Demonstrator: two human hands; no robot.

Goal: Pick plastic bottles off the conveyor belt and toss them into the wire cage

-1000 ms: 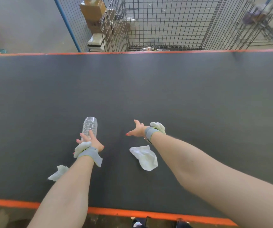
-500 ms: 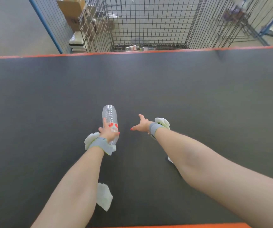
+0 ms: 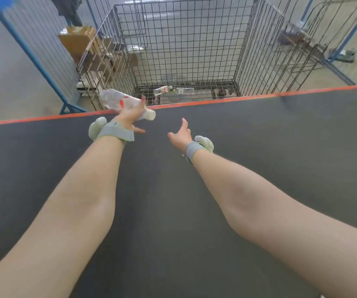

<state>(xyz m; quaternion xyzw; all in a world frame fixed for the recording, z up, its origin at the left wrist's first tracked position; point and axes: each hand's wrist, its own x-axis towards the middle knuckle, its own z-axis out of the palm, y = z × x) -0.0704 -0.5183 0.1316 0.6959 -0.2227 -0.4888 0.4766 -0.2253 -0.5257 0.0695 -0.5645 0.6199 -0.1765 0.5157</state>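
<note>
A clear plastic bottle with a white cap lies sideways in my left hand, which holds it raised over the far orange edge of the dark conveyor belt. My fingers curl round its body and the thumb sticks out to the right. My right hand hovers over the belt with fingers spread and nothing in it. The wire cage stands just beyond the belt, and two clear bottles lie on its floor.
Cardboard boxes are stacked left of the cage behind a blue-framed mesh fence. Another wire frame stands at the right. Grey bands with white pads sit on both wrists.
My left hand has lifted the bottle off the belt and swung it forward to the far edge, turning it sideways. The right hand also reached forward. The paper scraps have left the view.
</note>
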